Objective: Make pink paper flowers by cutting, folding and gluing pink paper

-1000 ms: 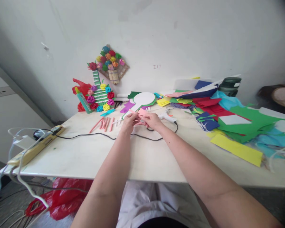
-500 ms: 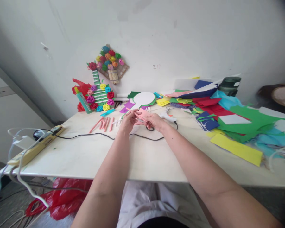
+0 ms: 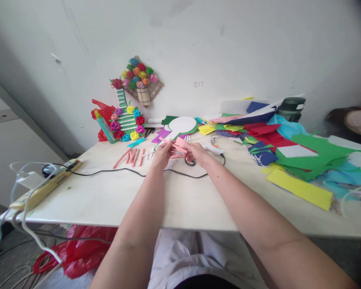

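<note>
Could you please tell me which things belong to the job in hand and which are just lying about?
Likely the job's: pink strip, in left hand; pink rolls; perhaps glue gun, near right hand.
Probably lying about: flask; yellow sheet; lower red bag.

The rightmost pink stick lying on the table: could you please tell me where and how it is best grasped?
I would pinch the pink stick across its middle, coming from above: it looks slender, lies flat, and a gap separates it from its left neighbour.
</note>
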